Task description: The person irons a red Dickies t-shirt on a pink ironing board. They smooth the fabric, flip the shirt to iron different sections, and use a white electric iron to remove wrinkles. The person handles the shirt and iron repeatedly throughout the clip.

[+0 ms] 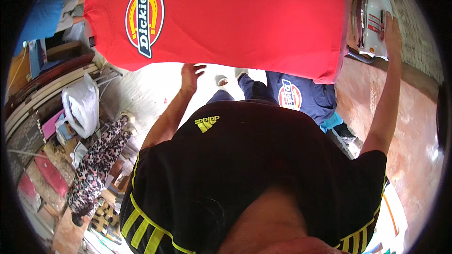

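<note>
A red T-shirt (226,19) with a round horseshoe print near its neck lies spread flat in front of me. My left hand (190,76) is at the shirt's near edge, fingers apart and holding nothing; its fingertips are beside the hem or slightly under it. At the far right a white clothes iron (374,30) with red stripes sits beyond the shirt's bottom edge. My right hand (392,30) is on the iron's handle side, its arm stretched out; the fingers are partly hidden.
A dark blue T-shirt (301,95) with a similar print lies below the red one. A person in patterned clothes (99,164) is at the left. A white plastic bag (81,105) and stacked boards (52,89) stand nearby. Blue cloth (42,21) is at the upper left.
</note>
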A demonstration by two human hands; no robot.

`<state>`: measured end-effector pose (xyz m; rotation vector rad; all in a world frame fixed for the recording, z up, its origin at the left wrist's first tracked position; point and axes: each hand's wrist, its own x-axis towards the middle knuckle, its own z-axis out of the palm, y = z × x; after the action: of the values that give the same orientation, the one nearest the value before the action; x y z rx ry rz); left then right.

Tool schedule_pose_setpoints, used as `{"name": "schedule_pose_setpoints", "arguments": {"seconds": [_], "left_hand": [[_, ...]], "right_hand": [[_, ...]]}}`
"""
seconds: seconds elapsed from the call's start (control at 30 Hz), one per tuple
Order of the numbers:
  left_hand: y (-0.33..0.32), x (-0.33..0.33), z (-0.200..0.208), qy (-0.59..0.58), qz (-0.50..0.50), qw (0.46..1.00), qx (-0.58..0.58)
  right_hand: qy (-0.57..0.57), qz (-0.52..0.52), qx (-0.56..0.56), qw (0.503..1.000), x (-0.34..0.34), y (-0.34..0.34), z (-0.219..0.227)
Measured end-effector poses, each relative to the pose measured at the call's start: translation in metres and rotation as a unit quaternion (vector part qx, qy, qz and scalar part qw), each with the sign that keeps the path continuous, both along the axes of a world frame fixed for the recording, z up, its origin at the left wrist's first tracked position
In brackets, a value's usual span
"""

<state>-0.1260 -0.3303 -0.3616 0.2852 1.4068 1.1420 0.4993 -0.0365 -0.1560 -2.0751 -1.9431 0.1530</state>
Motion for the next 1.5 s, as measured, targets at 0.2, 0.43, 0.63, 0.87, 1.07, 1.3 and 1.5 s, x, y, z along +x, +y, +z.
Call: {"name": "schedule_pose_setpoints", "arguments": {"seconds": [0.2, 0.43, 0.63, 0.87, 1.07, 1.3, 1.5], "left_hand": [[0.019, -0.107, -0.039, -0.065, 0.185, 0.98, 0.046], [0.015, -0.151, 0.009, -0.089, 0.348, 0.929, 0.088], [-0.008, -0.178, 0.01, -0.121, 0.422, 0.889, 0.128], [-0.016, -0.196, 0.035, -0.115, 0.372, 0.906, 0.166], [0.004, -0.246, 0.018, -0.233, 0.35, 0.885, 0.203], [-0.013, -0.272, 0.017, -0.322, 0.262, 0.868, 0.274], [-0.014, -0.247, 0.057, -0.212, 0.344, 0.869, 0.287]], "right_hand": [[-0.385, 0.158, 0.121, 0.901, 0.068, 0.005, -0.041], [-0.252, 0.056, 0.091, 0.962, 0.035, -0.005, -0.036], [-0.158, -0.04, 0.278, 0.947, -0.112, -0.084, 0.046], [0.224, -0.12, 0.174, 0.951, -0.174, -0.24, -0.039], [0.741, -0.196, 0.044, 0.641, -0.173, -0.275, -0.145], [0.844, -0.131, 0.013, 0.52, -0.195, -0.27, -0.173], [0.891, -0.018, -0.071, 0.447, -0.198, -0.274, -0.199]]}}
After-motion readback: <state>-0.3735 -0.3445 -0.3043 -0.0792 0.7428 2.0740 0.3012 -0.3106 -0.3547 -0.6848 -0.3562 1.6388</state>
